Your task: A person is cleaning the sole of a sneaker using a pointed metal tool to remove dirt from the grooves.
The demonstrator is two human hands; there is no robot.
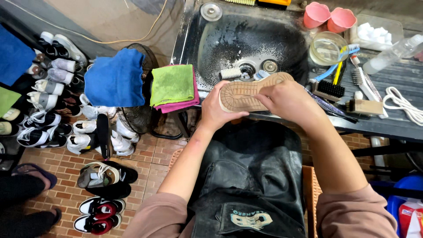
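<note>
Both hands grip a shoe, sole up, at the near edge of the sink.

The left hand clamps the heel of the tan rubber-soled shoe and the right hand clasps its middle. Its long axis runs from heel at lower left to toe at upper right, toward the black soapy sink. A firm two-handed hold with the sole level would serve best.

1. Two pink cups stand at the far edge of the counter.
2. A glass bowl sits just in front of them.
3. A coiled white lace lies at the right.
4. A green cloth lies folded on a pink one beside the sink.
5. A blue towel drapes over a fan.
6. Rows of sneakers cover the brick floor.
</note>
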